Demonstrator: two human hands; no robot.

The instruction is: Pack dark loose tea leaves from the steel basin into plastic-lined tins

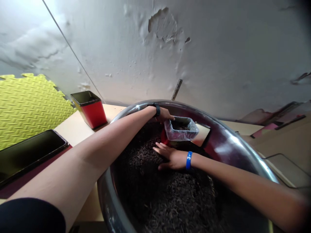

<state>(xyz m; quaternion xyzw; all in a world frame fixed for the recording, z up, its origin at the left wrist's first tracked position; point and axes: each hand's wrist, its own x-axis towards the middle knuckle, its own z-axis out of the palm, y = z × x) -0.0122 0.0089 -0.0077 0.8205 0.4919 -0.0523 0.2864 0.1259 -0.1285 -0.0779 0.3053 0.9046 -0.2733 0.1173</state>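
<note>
A large shiny metal bowl holds dark, loose shredded material. At its far side my left hand, with a black band on the wrist, grips the left rim of a red box lined with clear plastic. Some dark material lies inside that box. My right hand, with a blue wristband, rests on the loose material just below the box. Its fingers are spread and nothing is held in them.
A red tin stands left of the bowl, and a larger open dark container sits nearer. A cream and red piece leans inside the bowl. Behind are a peeling wall and a yellow foam mat.
</note>
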